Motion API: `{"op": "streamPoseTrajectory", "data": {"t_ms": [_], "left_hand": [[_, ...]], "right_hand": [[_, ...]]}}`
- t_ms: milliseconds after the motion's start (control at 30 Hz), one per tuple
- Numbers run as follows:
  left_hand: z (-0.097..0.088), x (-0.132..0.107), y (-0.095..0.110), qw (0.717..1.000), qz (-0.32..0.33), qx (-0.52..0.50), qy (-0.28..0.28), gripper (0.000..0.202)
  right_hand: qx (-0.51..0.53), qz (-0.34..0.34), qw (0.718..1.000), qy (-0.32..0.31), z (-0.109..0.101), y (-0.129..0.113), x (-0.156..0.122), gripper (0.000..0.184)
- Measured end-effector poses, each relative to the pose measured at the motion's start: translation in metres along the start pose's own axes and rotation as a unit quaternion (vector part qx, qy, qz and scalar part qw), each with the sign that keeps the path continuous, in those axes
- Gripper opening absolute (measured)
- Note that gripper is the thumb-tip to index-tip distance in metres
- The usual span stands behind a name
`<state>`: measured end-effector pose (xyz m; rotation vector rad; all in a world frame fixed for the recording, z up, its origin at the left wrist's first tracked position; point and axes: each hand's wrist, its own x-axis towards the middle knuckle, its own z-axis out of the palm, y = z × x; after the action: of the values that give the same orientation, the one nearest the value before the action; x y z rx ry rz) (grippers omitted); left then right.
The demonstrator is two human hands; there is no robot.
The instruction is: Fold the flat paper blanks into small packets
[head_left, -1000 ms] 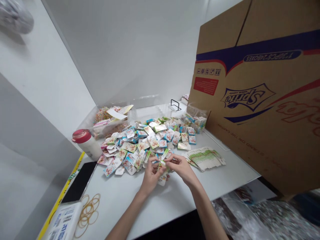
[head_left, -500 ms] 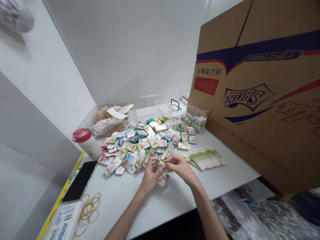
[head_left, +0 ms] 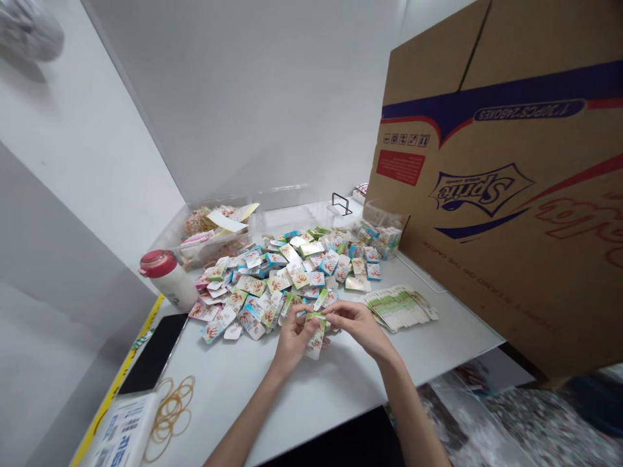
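Observation:
Between my two hands is a small green-and-white printed carton [head_left: 315,337], held above the table just in front of the pile. My left hand [head_left: 293,334] grips its left side with thumb and fingers. The fingertips of my right hand [head_left: 351,324] pinch its upper right corner, at the green top end. Behind them spreads a heap of small printed cartons [head_left: 280,279] in green, blue and pink, some with white flaps sticking out. Right of my right hand lies a fanned row of flat green-and-white cartons [head_left: 396,308].
A clear tub [head_left: 384,237] of cartons stands by a large cardboard box [head_left: 467,194] at right. At left are a red-lidded bottle [head_left: 170,279], a black phone-like slab [head_left: 154,353], rubber bands [head_left: 170,415] and a white pack [head_left: 124,431]. A plastic bin [head_left: 195,250] holds colourful bits.
The fingers have shifted a little at the carton's top, and its green end now shows more clearly between them. The pile and the fanned row look the same.

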<state>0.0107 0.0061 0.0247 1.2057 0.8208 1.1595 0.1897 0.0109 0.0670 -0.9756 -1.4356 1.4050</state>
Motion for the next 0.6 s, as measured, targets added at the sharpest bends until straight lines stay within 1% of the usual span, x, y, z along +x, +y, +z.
{"op": "streamPoseTrajectory", "data": {"t_ms": [100,167,233,367,600], "left_hand": [[-0.001,0.000,0.001,1.000,0.006,0.011,0.001,0.045],[-0.002,0.000,0.001,1.000,0.011,0.018,0.003,0.043],[-0.003,0.000,0.000,1.000,0.018,0.023,0.011,0.039],[-0.005,0.001,-0.002,0.998,0.031,0.033,0.034,0.033],[-0.003,0.001,-0.001,0.997,0.041,0.053,0.042,0.034]], "right_hand": [[0.011,-0.011,1.000,0.021,0.006,0.000,0.003,0.027],[0.021,-0.019,0.999,0.027,0.011,-0.001,0.005,0.025],[0.019,-0.030,0.999,0.026,0.015,-0.002,0.007,0.024],[-0.018,-0.064,0.998,0.015,0.018,-0.004,0.007,0.026],[0.030,-0.022,0.998,-0.046,0.015,-0.004,0.002,0.033]]}}
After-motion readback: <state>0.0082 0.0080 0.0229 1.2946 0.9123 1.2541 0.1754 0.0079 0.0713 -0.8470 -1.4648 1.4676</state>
